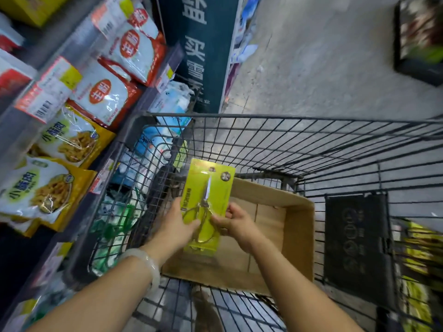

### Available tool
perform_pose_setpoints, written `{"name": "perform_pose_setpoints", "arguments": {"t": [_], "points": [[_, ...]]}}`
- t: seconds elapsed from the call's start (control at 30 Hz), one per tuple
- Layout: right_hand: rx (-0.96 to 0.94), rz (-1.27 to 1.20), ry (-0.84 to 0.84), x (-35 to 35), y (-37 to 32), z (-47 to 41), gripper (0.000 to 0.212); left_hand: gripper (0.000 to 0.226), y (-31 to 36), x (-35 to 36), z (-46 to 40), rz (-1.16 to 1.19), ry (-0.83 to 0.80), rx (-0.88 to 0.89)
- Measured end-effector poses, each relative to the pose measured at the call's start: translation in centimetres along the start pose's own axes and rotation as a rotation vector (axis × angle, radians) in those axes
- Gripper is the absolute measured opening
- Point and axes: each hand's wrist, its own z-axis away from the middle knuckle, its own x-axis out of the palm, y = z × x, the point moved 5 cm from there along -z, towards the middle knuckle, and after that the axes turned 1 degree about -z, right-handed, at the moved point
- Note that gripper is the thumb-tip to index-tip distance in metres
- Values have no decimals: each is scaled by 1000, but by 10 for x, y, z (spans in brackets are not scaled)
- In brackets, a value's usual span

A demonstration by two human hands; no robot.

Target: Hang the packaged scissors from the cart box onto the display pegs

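A pack of scissors (211, 188) on a yellow-green card is held upright above the cardboard box (294, 226) in the wire cart (287, 140). My left hand (178, 224) grips the card's lower left edge, with a pale bangle on that wrist. My right hand (236, 224) pinches the lower right edge. The metal scissors show through the clear blister, blades pointing up. What I can see of the box floor is bare brown cardboard. No display pegs are in view.
Shelves on the left hold bagged foods (72, 140) and red-and-white packs (134, 49) with price tags. A dark sign panel (203, 56) stands ahead. A folded black child seat flap (357, 245) sits at the cart's right. Grey floor stretches ahead on the right.
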Motion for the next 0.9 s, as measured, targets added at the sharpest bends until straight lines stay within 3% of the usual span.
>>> {"name": "perform_pose_setpoints", "arguments": {"t": [0.1,0.17,0.27,0.4,0.5,0.67,0.8,0.9], "points": [[8,7,62,5,1,-9,7,59,-7,-9,-6,262,88,-133],[55,32,208,-6,23,-24,14,47,-22,-16,-11,285,149,-163],[204,303,411,-26,75,-48,19,43,-43,-17,-18,278,168,-187],[295,427,337,-21,112,-74,40,44,-65,-9,-29,251,136,-197],[319,502,351,-17,119,-85,59,28,-74,-7,-34,267,163,-211],[318,502,379,-20,117,-83,50,28,-76,-9,-34,245,182,-230],[265,285,386,-27,101,-62,19,37,-70,-15,-20,272,191,-236],[183,198,330,-34,75,-35,20,38,-64,-22,-8,294,200,-231]]}}
